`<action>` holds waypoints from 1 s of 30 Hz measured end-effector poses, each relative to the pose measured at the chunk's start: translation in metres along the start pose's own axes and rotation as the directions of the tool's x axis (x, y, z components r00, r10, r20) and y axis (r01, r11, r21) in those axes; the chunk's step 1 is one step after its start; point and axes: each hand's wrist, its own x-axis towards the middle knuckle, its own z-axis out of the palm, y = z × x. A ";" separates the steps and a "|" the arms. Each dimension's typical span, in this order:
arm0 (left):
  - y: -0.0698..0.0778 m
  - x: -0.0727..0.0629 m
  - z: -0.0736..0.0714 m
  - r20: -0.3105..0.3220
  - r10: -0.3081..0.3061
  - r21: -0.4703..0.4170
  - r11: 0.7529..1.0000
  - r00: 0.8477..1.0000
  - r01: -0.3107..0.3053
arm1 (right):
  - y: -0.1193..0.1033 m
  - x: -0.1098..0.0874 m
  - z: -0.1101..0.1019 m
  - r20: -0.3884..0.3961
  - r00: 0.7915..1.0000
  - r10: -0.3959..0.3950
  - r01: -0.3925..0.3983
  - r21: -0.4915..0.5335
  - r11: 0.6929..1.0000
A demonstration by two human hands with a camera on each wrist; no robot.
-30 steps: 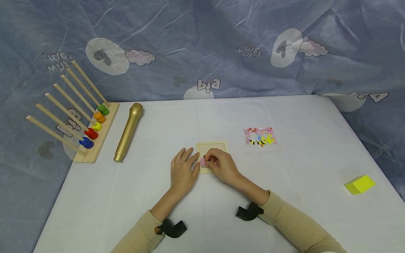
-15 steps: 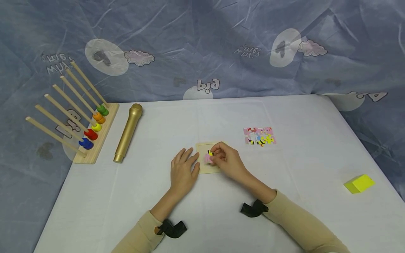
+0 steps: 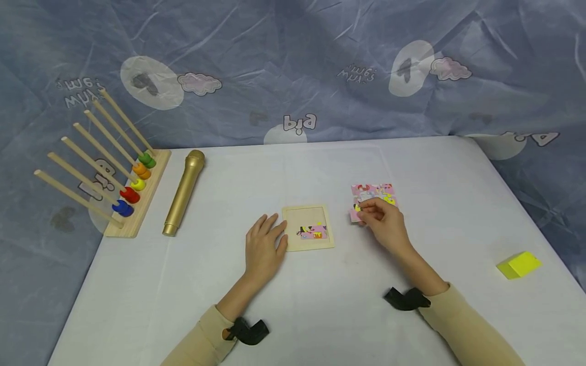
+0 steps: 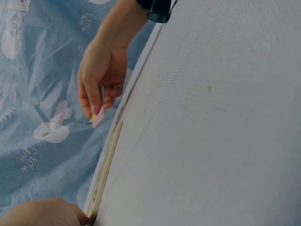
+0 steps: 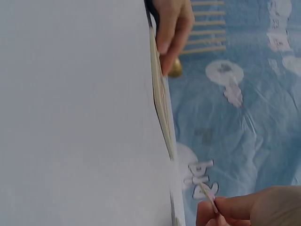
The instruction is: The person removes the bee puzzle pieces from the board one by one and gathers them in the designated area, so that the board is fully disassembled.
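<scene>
A pink puzzle piece (image 3: 354, 215) with a bit of yellow and black is pinched between the thumb and fingers of my right hand (image 3: 386, 223). That hand is at the near edge of a group of joined puzzle pieces (image 3: 361, 189), partly covering it. My left hand (image 3: 265, 249) lies with fingers spread, its fingertips at the left edge of a square wooden puzzle tray (image 3: 330, 223). Inside the tray, a strip of pink and yellow puzzle pieces (image 3: 316, 232) sits along the lower right. The left wrist view shows the pinched piece (image 4: 98, 117) held above the table.
At the far left stands a wooden peg rack (image 3: 137, 213) with coloured beads on its rods. Beside it lies a gold microphone (image 3: 184, 195). A yellow block (image 3: 519, 265) sits near the right edge. A patterned cloth (image 3: 293, 66) hangs behind the white table (image 3: 320, 305).
My right hand has lifted the pink piece out of the tray and carried it right to the joined pieces. The strip in the tray is now uncovered. My left hand has stayed put.
</scene>
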 end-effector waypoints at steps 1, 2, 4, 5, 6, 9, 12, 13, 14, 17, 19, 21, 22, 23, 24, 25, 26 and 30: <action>0.000 0.000 0.000 0.002 -0.004 -0.002 1.000 1.000 0.004 | 0.003 0.001 -0.004 -0.018 1.000 0.000 0.000 -0.008 1.000; 0.000 0.000 0.000 0.003 -0.006 -0.003 1.000 1.000 0.006 | 0.006 0.002 -0.007 -0.034 0.999 0.002 -0.003 -0.015 1.000; -0.001 0.000 0.000 0.002 -0.008 -0.007 1.000 1.000 0.008 | 0.011 0.003 -0.012 -0.056 0.998 0.010 -0.011 -0.020 1.000; -0.001 0.000 0.000 -0.004 -0.004 -0.006 1.000 1.000 0.004 | 0.012 0.004 -0.013 -0.062 0.998 0.013 -0.015 -0.024 1.000; -0.001 -0.001 0.000 -0.010 0.000 -0.006 1.000 1.000 0.000 | 0.013 0.004 -0.014 -0.066 0.998 0.017 -0.019 -0.030 0.999; 0.000 -0.001 0.000 -0.024 0.011 -0.002 1.000 1.000 -0.011 | 0.016 0.004 -0.015 -0.067 0.997 0.030 -0.032 -0.039 0.999; 0.000 -0.001 0.001 -0.026 0.013 0.000 1.000 1.000 -0.013 | 0.018 0.005 -0.014 -0.068 0.997 0.032 -0.036 -0.054 0.998; 0.000 -0.001 0.001 -0.024 0.012 0.001 1.000 1.000 -0.012 | 0.019 0.004 -0.014 -0.070 0.997 0.031 -0.035 -0.059 0.998; 0.000 -0.001 0.001 -0.022 0.010 0.000 1.000 1.000 -0.010 | 0.020 0.004 -0.014 -0.072 0.997 0.027 -0.032 -0.062 0.998; 0.000 -0.001 0.001 -0.018 0.009 0.002 1.000 1.000 -0.009 | 0.022 0.004 -0.012 -0.075 0.997 0.002 -0.008 -0.080 0.997; 0.000 -0.001 0.001 -0.016 0.008 0.002 1.000 1.000 -0.008 | 0.025 0.004 -0.011 -0.077 0.997 -0.014 0.006 -0.096 0.995; -0.001 -0.001 0.001 -0.014 0.008 0.002 1.000 1.000 -0.008 | 0.026 0.004 -0.010 -0.079 0.996 -0.030 0.021 -0.115 0.993; -0.001 -0.001 0.001 -0.014 0.007 0.002 1.000 1.000 -0.007 | 0.027 0.004 -0.010 -0.081 0.996 -0.036 0.026 -0.125 0.992; -0.001 -0.001 0.001 -0.014 0.007 0.002 1.000 1.000 -0.007 | 0.027 0.005 -0.009 -0.083 0.996 -0.041 0.030 -0.135 0.990; -0.001 -0.001 0.001 -0.014 0.007 0.002 1.000 1.000 -0.007 | 0.028 0.005 -0.009 -0.085 0.995 -0.047 0.034 -0.145 0.989; -0.001 0.000 0.002 -0.014 0.007 0.002 1.000 1.000 -0.007 | 0.028 0.005 -0.009 -0.088 0.995 -0.052 0.038 -0.154 0.987; -0.001 0.000 0.002 -0.014 0.007 0.001 1.000 1.000 -0.007 | 0.028 0.005 -0.009 -0.090 0.994 -0.057 0.042 -0.160 0.986; 0.000 0.000 0.002 -0.015 0.006 0.002 1.000 1.000 -0.006 | 0.028 0.005 -0.008 -0.098 0.993 -0.071 0.051 -0.199 0.979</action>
